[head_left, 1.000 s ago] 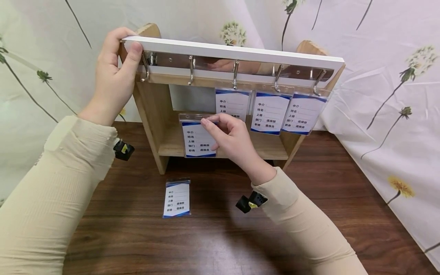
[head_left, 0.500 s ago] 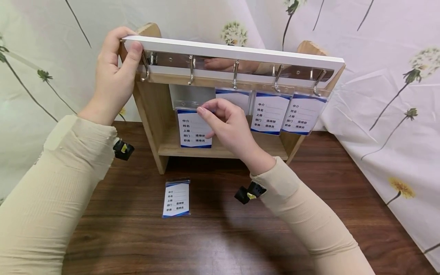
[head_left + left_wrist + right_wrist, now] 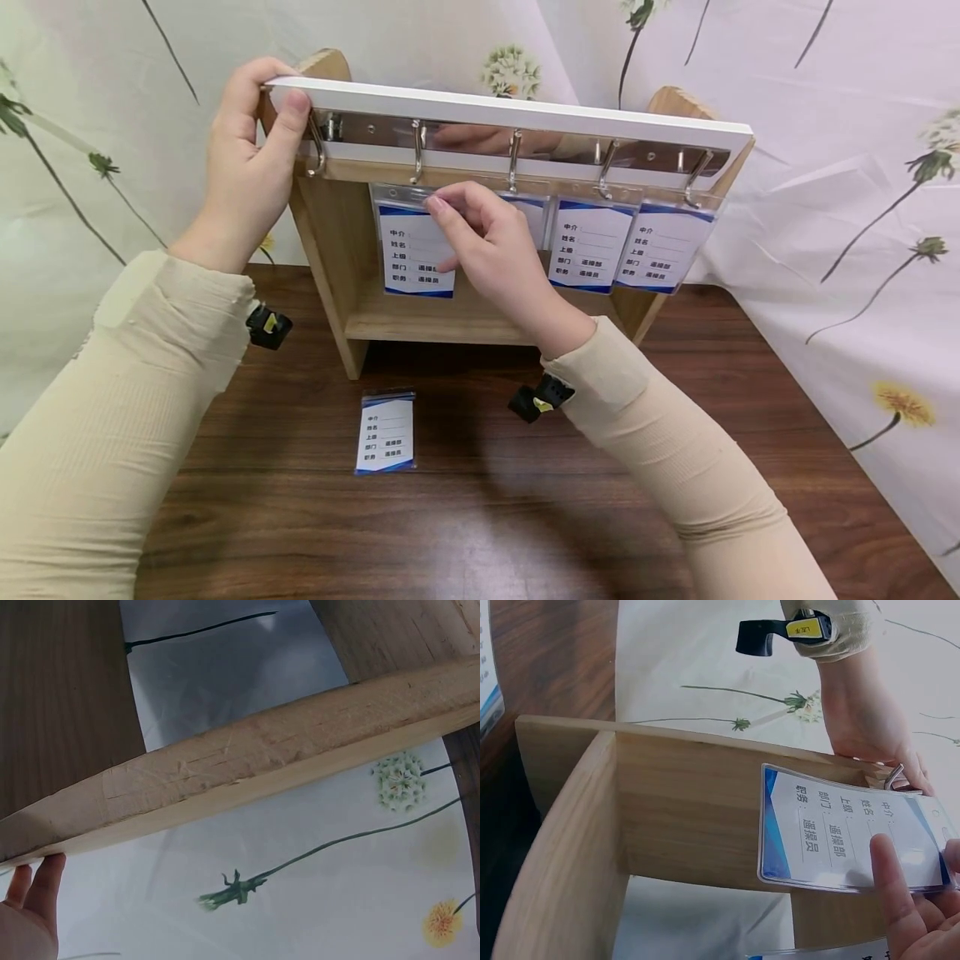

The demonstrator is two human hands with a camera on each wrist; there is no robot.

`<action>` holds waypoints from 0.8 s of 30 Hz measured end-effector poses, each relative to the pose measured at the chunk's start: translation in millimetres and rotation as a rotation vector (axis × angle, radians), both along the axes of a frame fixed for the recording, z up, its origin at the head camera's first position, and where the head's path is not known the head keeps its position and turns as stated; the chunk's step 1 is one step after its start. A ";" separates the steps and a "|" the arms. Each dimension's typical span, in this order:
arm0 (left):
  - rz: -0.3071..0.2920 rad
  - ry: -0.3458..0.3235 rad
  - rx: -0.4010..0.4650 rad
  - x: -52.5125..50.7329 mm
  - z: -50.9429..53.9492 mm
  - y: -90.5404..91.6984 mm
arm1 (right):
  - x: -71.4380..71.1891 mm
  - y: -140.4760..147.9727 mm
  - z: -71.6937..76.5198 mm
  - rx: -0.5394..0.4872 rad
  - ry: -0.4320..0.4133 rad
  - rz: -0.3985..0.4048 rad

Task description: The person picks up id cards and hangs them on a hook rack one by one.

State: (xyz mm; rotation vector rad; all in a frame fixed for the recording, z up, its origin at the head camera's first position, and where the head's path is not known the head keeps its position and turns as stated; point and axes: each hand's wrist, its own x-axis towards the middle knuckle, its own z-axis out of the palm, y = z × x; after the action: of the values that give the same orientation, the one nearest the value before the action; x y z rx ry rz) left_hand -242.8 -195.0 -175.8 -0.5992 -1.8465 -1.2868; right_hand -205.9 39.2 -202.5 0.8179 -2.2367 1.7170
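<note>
My left hand (image 3: 251,158) grips the left end of the white rail (image 3: 480,100), thumb over its front. My right hand (image 3: 491,242) pinches the top right edge of a badge holder (image 3: 416,250), upright just below the second hook (image 3: 417,154); the hole at its top left shows and I cannot see it on any hook. The right wrist view shows that badge (image 3: 840,825) with fingers of the right hand (image 3: 922,900) at its top end. Three badges hang at the right; my right hand partly covers the nearest (image 3: 534,217). Another badge (image 3: 386,433) lies on the table.
The wooden stand (image 3: 450,329) has side panels and a lower shelf beneath the rail. The leftmost hook (image 3: 317,146) is beside my left thumb. Dark wooden table (image 3: 450,517) lies in front; flowered cloth (image 3: 810,208) surrounds the stand.
My right hand has lifted the pinched badge up and slightly left, from in front of the lower shelf to just under the hooks. The left hand stays on the rail.
</note>
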 end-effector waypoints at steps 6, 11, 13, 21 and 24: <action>-0.011 -0.002 0.010 -1.5 0.2 -0.1 | -1.5 -2.2 6.3 0.038 0.036 -0.023; -0.014 0.015 -0.004 -3.1 -1.2 -1.5 | -5.0 -4.5 8.2 0.078 0.084 -0.059; -0.012 0.008 -0.003 -3.2 -1.9 -1.8 | -6.3 -5.2 8.2 0.088 0.102 -0.072; -0.016 0.016 0.011 -4.2 -1.8 -1.5 | -7.2 -9.5 8.6 0.086 0.129 -0.112; -0.024 0.017 0.012 -3.9 -0.9 -2.8 | -4.8 -13.0 9.8 0.077 0.123 -0.125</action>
State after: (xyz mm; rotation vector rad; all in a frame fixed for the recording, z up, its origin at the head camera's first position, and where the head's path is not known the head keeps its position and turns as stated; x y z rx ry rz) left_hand -246.7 -197.9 -176.7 -0.6251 -1.8216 -1.3037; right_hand -210.7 26.1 -192.8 0.7601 -2.2324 1.4923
